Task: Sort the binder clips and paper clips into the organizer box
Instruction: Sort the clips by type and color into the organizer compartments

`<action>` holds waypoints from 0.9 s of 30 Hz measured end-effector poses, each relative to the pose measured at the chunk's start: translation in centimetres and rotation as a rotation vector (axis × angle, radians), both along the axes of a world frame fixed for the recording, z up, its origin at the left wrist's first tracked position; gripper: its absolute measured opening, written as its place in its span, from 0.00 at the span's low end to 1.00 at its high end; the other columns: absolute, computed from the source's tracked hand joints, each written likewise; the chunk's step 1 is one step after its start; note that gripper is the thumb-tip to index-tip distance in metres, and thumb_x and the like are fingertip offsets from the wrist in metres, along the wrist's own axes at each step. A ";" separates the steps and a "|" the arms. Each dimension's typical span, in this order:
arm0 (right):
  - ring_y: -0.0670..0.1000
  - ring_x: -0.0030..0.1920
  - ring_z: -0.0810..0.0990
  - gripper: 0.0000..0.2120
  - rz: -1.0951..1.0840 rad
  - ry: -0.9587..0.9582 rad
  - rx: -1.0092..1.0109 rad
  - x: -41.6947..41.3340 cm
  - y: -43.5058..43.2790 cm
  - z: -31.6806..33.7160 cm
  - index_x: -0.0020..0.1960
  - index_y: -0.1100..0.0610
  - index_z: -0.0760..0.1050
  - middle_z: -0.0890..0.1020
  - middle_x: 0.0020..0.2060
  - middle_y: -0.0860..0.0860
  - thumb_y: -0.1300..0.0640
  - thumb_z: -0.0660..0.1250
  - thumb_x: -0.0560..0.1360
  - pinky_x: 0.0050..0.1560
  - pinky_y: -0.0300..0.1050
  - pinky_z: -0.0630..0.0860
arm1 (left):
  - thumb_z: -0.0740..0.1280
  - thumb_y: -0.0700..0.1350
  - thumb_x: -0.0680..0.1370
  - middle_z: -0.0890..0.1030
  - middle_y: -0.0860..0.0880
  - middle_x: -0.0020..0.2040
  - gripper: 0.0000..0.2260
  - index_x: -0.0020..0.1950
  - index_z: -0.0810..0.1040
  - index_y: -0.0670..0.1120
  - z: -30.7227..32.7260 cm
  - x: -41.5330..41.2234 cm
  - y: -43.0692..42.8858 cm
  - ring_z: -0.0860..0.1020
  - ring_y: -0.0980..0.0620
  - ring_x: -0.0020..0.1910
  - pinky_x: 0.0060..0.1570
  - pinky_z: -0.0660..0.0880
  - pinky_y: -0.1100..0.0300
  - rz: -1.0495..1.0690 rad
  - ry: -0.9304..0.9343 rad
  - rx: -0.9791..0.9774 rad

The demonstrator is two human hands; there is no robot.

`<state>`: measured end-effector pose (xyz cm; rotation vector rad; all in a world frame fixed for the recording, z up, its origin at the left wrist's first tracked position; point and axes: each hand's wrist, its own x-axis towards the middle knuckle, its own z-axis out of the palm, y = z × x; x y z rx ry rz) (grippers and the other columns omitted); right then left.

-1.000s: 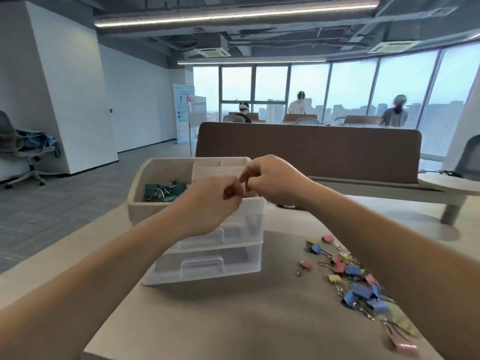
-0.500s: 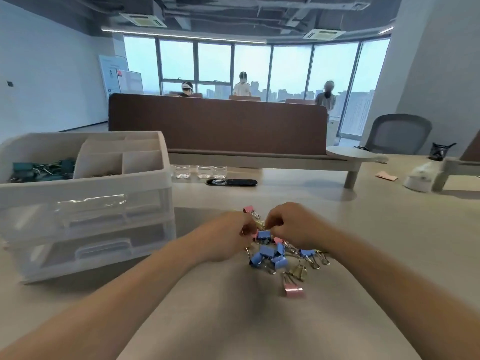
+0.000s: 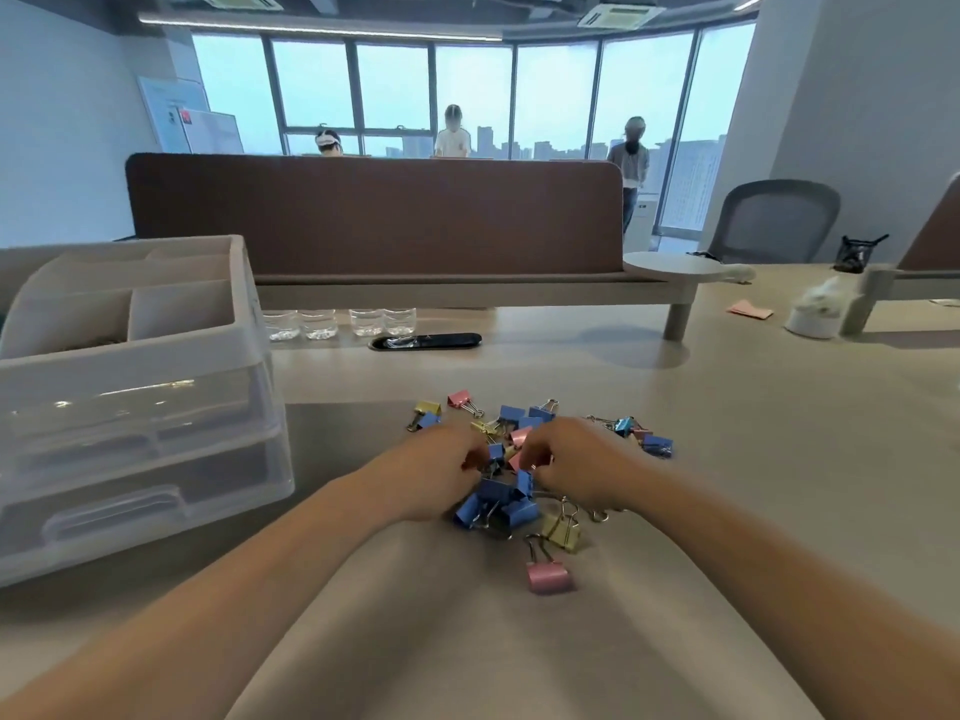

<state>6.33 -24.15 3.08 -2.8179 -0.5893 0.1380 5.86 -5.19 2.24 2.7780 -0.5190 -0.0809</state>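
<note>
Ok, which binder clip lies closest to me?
The pink binder clip, lying alone just in front of the yellow binder clip; all others lie farther back.

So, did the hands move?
Yes. The left hand and right hand went from the top of the box down and rightward to the clip pile.

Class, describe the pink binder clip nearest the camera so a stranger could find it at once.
Find the white organizer box at the left; right of it the left hand and right hand dig into a heap of coloured binder clips. The pink binder clip lies alone on the heap's near side, closest to the viewer, touched by neither hand.
</note>
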 end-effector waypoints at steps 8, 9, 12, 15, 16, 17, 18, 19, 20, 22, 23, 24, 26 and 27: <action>0.48 0.46 0.78 0.18 0.066 0.035 -0.162 -0.7 0.7 0.1 0.55 0.53 0.79 0.80 0.47 0.48 0.40 0.69 0.74 0.42 0.40 0.74 | 0.72 0.54 0.74 0.73 0.52 0.57 0.20 0.63 0.70 0.54 0.3 -2.1 0.0 0.75 0.52 0.51 0.49 0.73 0.57 -0.087 0.103 0.147; 0.48 0.45 0.78 0.20 0.073 -0.002 -0.209 -1.0 0.9 0.0 0.55 0.53 0.78 0.81 0.47 0.48 0.38 0.69 0.73 0.38 0.40 0.72 | 0.71 0.53 0.75 0.73 0.52 0.58 0.20 0.63 0.70 0.54 0.1 -2.3 0.0 0.74 0.52 0.51 0.49 0.73 0.58 -0.085 0.098 0.156; 0.49 0.42 0.77 0.19 0.077 -0.103 -0.319 -1.8 1.7 -0.2 0.54 0.53 0.76 0.79 0.45 0.50 0.38 0.66 0.75 0.36 0.41 0.73 | 0.70 0.50 0.76 0.74 0.51 0.59 0.18 0.64 0.70 0.53 -0.2 -2.5 -0.1 0.72 0.53 0.51 0.47 0.69 0.60 -0.074 0.073 0.159; 0.50 0.41 0.77 0.13 0.073 -0.142 -0.343 -2.0 2.2 -0.5 0.54 0.54 0.76 0.76 0.40 0.49 0.44 0.65 0.77 0.40 0.44 0.77 | 0.69 0.50 0.76 0.76 0.49 0.57 0.14 0.60 0.71 0.51 -0.6 -2.7 -0.1 0.74 0.51 0.50 0.47 0.71 0.58 -0.058 0.044 0.168; 0.50 0.40 0.77 0.13 0.064 -0.140 -0.337 -2.0 2.2 -0.6 0.54 0.54 0.76 0.76 0.40 0.49 0.46 0.65 0.77 0.39 0.43 0.76 | 0.68 0.50 0.76 0.76 0.49 0.56 0.13 0.59 0.71 0.51 -0.7 -2.8 0.0 0.74 0.50 0.50 0.49 0.72 0.56 -0.050 0.038 0.168; 0.50 0.40 0.77 0.13 0.056 -0.128 -0.323 -2.0 2.3 -0.7 0.55 0.55 0.76 0.76 0.40 0.49 0.47 0.65 0.77 0.38 0.43 0.76 | 0.68 0.50 0.76 0.77 0.48 0.56 0.12 0.58 0.71 0.51 -0.8 -2.8 0.1 0.75 0.49 0.50 0.51 0.73 0.55 -0.043 0.035 0.163; 0.50 0.41 0.78 0.13 0.049 -0.105 -0.305 -1.9 2.2 -0.7 0.55 0.55 0.76 0.77 0.41 0.49 0.47 0.65 0.77 0.38 0.42 0.76 | 0.67 0.50 0.76 0.76 0.48 0.55 0.12 0.57 0.71 0.51 -0.9 -2.9 0.2 0.75 0.49 0.50 0.52 0.74 0.53 -0.039 0.033 0.156; 0.50 0.42 0.79 0.13 0.039 -0.076 -0.278 -1.9 2.2 -0.6 0.56 0.55 0.76 0.79 0.43 0.50 0.47 0.66 0.77 0.40 0.42 0.78 | 0.68 0.51 0.76 0.76 0.49 0.54 0.12 0.56 0.70 0.50 -0.9 -3.0 0.4 0.75 0.49 0.50 0.53 0.74 0.53 -0.038 0.031 0.152; 0.50 0.44 0.80 0.13 0.025 -0.043 -0.247 -1.9 2.1 -0.6 0.56 0.56 0.76 0.80 0.45 0.51 0.48 0.66 0.77 0.43 0.43 0.79 | 0.68 0.52 0.76 0.76 0.49 0.53 0.12 0.55 0.70 0.51 -0.9 -3.1 0.5 0.74 0.50 0.49 0.53 0.74 0.53 -0.037 0.034 0.145; 0.50 0.47 0.80 0.13 -0.003 0.007 -0.182 -1.7 1.8 -0.4 0.57 0.56 0.76 0.81 0.47 0.52 0.49 0.66 0.77 0.47 0.43 0.80 | 0.68 0.54 0.76 0.74 0.51 0.50 0.13 0.56 0.71 0.50 -0.8 -3.2 0.6 0.74 0.50 0.48 0.52 0.74 0.54 -0.039 0.046 0.128; 0.50 0.46 0.80 0.14 -0.013 0.012 -0.158 -1.5 1.6 -0.3 0.59 0.56 0.76 0.81 0.47 0.51 0.50 0.66 0.76 0.48 0.43 0.80 | 0.68 0.54 0.76 0.74 0.51 0.49 0.13 0.57 0.71 0.50 -0.8 -3.3 0.6 0.74 0.51 0.47 0.52 0.74 0.55 -0.041 0.047 0.122; 0.49 0.44 0.79 0.16 -0.017 0.015 -0.135 -1.5 1.4 -0.2 0.62 0.56 0.76 0.80 0.46 0.50 0.50 0.66 0.76 0.46 0.42 0.79 | 0.68 0.54 0.76 0.73 0.52 0.48 0.14 0.58 0.71 0.50 -0.7 -3.3 0.7 0.74 0.51 0.47 0.52 0.74 0.55 -0.042 0.048 0.113; 0.44 0.39 0.76 0.21 0.000 0.024 -0.100 -1.3 1.0 0.2 0.68 0.54 0.73 0.78 0.46 0.48 0.52 0.65 0.76 0.41 0.36 0.75 | 0.68 0.52 0.77 0.74 0.53 0.47 0.14 0.60 0.72 0.50 -0.6 -3.3 0.9 0.74 0.52 0.46 0.48 0.74 0.59 -0.033 0.052 0.070; 0.42 0.36 0.74 0.22 0.015 0.024 -0.100 -1.3 0.8 0.4 0.70 0.54 0.73 0.78 0.48 0.47 0.53 0.65 0.77 0.38 0.34 0.71 | 0.67 0.51 0.77 0.74 0.53 0.46 0.14 0.61 0.72 0.51 -0.6 -3.3 1.0 0.74 0.53 0.44 0.44 0.73 0.60 -0.029 0.059 0.048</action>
